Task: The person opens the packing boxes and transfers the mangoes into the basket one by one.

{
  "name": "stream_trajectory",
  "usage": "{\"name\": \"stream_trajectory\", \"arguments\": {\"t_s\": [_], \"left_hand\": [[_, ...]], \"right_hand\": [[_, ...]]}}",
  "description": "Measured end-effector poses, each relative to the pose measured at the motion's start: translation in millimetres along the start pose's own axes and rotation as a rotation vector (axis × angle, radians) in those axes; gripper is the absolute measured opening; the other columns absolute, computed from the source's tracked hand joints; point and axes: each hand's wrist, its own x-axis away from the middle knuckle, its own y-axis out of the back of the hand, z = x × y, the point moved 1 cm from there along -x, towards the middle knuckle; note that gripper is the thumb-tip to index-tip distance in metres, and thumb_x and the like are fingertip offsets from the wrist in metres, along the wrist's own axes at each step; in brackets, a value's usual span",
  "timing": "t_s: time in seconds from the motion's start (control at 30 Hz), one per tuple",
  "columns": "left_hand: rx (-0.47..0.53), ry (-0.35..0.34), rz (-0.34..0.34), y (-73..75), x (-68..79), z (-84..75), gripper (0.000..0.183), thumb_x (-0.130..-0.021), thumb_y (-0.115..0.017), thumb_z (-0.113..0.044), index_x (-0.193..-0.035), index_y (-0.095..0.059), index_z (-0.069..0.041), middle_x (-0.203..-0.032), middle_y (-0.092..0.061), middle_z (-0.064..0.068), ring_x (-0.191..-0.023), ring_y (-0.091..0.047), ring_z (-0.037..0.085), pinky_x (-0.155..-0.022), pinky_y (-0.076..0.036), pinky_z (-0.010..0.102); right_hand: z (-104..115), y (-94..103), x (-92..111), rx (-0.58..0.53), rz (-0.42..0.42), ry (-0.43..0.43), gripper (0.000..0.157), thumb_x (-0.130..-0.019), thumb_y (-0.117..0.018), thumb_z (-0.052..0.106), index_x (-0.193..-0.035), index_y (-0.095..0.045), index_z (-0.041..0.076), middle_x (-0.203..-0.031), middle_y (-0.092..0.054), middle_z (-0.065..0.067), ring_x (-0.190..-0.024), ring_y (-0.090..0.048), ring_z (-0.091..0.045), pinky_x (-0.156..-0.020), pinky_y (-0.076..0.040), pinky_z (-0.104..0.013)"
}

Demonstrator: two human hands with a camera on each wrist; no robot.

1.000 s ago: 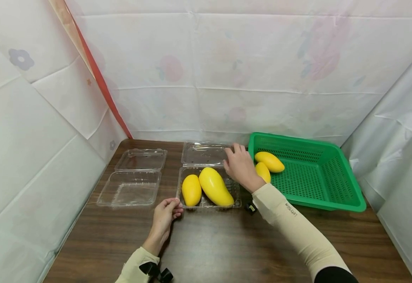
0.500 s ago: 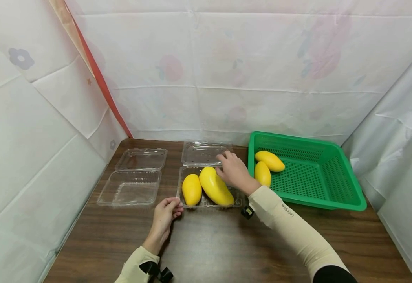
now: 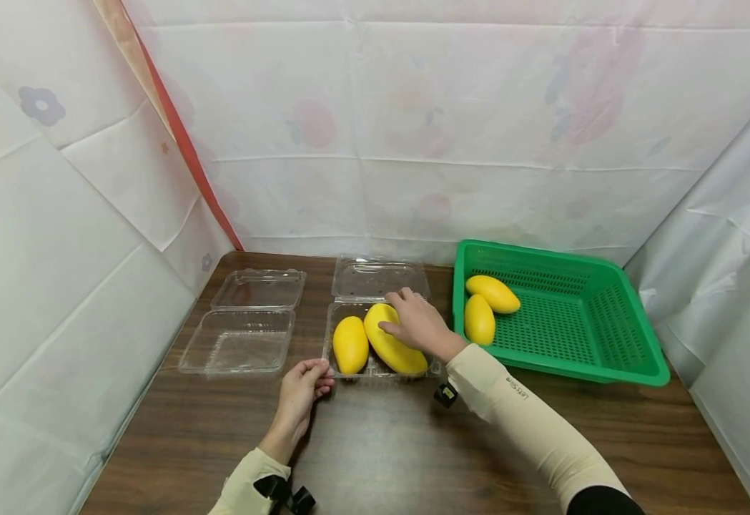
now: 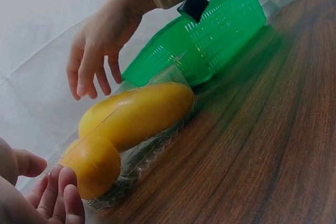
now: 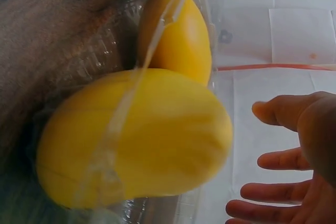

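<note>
A clear plastic clamshell box (image 3: 381, 368) lies with its lid (image 3: 380, 279) folded back, and two yellow mangoes sit in its base. The smaller mango (image 3: 350, 345) is at the left; the larger, curved mango (image 3: 392, 345) leans beside it. My left hand (image 3: 300, 393) pinches the near left corner of the box between thumb and fingers. Over the larger mango hovers my right hand (image 3: 421, 325), fingers spread and slightly bent. A gap shows between those fingers and the mango in the right wrist view, and the hand holds nothing.
A green basket (image 3: 561, 368) stands at the right, with two more mangoes (image 3: 492, 294) at its left end. A second clear clamshell box (image 3: 236, 343) lies unfolded at the left. White curtains (image 3: 375, 200) hang behind the wooden table (image 3: 387, 450).
My right hand has moved left and toward me, from the right side of the box to above the larger mango. The left hand stays at the box corner.
</note>
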Motion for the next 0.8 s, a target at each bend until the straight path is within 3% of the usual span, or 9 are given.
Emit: {"name": "stream_trajectory", "arguments": {"t_s": [0.5,0.8], "left_hand": [[-0.016,0.004,-0.008,-0.5,2.5,-0.9,0.018,-0.098,-0.056,-0.01,-0.109,-0.056,0.003,-0.078,-0.065,-0.003,-0.068,-0.062,0.008,-0.063,-0.053,0.021],[-0.013,0.005,-0.005,-0.7,2.8,-1.5,0.02,-0.098,-0.057,-0.011,-0.111,-0.056,0.004,-0.079,-0.065,-0.001,-0.069,-0.062,0.009,-0.063,-0.053,0.021]], "right_hand": [[-2,-24.1,1,-0.078,0.102,-0.093,0.086,-0.087,-0.066,0.054,-0.15,-0.027,0.01,-0.139,-0.047,-0.023,-0.115,-0.057,-0.037,-0.091,-0.052,-0.049],[-1,-33.0,2,-0.081,0.124,-0.15,0.097,-0.082,-0.07,0.056,-0.152,-0.024,0.006,-0.137,-0.048,-0.026,-0.111,-0.059,-0.038,-0.089,-0.053,-0.049]]}}
